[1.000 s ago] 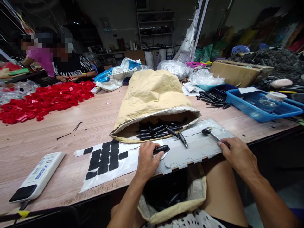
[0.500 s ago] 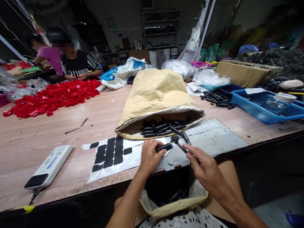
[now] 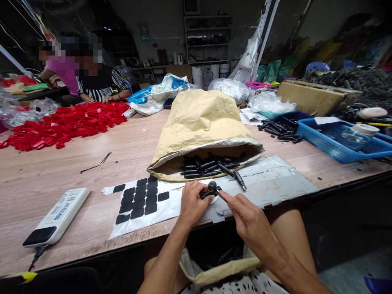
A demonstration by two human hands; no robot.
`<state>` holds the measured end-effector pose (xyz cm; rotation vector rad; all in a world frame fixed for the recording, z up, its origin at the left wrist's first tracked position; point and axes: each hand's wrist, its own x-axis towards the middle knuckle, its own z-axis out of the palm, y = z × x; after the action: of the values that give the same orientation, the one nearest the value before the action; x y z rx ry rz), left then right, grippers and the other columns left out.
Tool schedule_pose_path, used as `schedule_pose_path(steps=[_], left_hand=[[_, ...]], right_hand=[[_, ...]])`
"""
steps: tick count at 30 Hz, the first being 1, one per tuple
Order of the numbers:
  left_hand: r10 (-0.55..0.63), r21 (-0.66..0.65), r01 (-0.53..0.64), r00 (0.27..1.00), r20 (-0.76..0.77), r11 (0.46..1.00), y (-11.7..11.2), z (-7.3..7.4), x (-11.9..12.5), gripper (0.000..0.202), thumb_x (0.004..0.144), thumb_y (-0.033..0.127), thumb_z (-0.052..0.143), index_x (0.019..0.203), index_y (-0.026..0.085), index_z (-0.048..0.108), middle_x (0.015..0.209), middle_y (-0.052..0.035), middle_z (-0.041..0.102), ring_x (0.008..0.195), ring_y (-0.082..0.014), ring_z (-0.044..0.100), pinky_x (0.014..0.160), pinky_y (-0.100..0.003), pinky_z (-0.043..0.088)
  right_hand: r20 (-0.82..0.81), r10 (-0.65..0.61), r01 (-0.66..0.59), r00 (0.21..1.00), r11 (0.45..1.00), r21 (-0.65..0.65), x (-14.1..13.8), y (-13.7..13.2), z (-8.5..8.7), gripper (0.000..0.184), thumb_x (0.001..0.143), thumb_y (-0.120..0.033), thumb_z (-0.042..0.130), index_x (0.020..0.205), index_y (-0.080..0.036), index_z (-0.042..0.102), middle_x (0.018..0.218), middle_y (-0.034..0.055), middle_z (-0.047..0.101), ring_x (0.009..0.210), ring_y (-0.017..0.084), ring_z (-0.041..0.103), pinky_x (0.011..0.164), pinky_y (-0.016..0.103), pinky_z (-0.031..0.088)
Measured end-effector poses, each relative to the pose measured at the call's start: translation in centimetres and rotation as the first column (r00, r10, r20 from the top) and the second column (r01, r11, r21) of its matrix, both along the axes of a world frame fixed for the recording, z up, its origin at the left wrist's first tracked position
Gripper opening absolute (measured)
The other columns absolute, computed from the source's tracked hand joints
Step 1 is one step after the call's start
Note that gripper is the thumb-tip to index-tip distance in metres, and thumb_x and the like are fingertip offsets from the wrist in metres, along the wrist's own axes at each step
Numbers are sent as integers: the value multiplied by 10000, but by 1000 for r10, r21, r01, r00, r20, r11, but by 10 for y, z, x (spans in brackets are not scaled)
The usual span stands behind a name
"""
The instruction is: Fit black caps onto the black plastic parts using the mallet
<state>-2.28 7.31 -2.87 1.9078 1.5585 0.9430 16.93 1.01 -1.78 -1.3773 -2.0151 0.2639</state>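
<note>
My left hand (image 3: 192, 204) is closed around a black tube-shaped piece (image 3: 203, 195) at the table's front edge. In my right hand (image 3: 249, 216) is a thin-handled tool with a round black head (image 3: 212, 186). That head sits over the tube-shaped piece, close to my left fingertips; whether they touch I cannot tell. Just beyond, a yellow paper sack (image 3: 202, 118) lies with its mouth toward me. Black tube-shaped pieces (image 3: 208, 166) fill its opening, and one loose black piece with a metallic tip (image 3: 239, 180) rests in front on a grey board (image 3: 275, 179).
White backing sheets with black square stickers (image 3: 139, 200) lie left of my hands, near a white power bank (image 3: 58, 216). Red parts (image 3: 70, 124) are heaped back left, where two people sit. A blue tray (image 3: 339, 143) stands right. Another open sack (image 3: 220, 273) is on my lap.
My right hand has moved left, bringing the tool's round head over the black piece in my left hand. My left hand stays nearly in place. The view has shifted slightly.
</note>
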Motion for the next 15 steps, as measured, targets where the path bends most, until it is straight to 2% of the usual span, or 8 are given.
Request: schedule_pose_path(steps=[3,6,11,15], left_hand=[[-9,1,9,1000,-2,1000,0,0,0,177,761,164,795,901,258,741,885,-3,678,934,-234,539,856,-381,425],[-17,4,17,1000,-14,1000,1,0,0,179,764,164,790,911,255,742,895,-8,683,944,-239,543,861,-385,430],[-13,15,13,1000,-22,1000,0,2,0,183,756,146,791,902,241,737,890,-12,679,950,-240,545,869,-382,424],[-42,16,43,999,-26,999,-1,3,-1,128,815,197,757,931,249,743,917,-16,674,969,-242,538,878,-383,413]], right_hand=[[-68,-40,42,997,999,35,5,1,6,490,1020,-163,400,1461,-311,555,942,49,650,794,161,660,761,266,569],[-94,-55,61,994,996,59,8,0,9,489,1025,-174,400,1474,-308,541,966,56,659,821,167,672,770,266,569],[-26,-61,61,998,998,-20,9,-2,-1,481,1024,-165,381,1441,-308,572,923,35,655,762,153,660,715,256,545],[-55,-216,218,975,975,34,31,4,1,425,1035,-267,441,1442,-274,564,1112,60,693,987,194,675,844,303,527]])
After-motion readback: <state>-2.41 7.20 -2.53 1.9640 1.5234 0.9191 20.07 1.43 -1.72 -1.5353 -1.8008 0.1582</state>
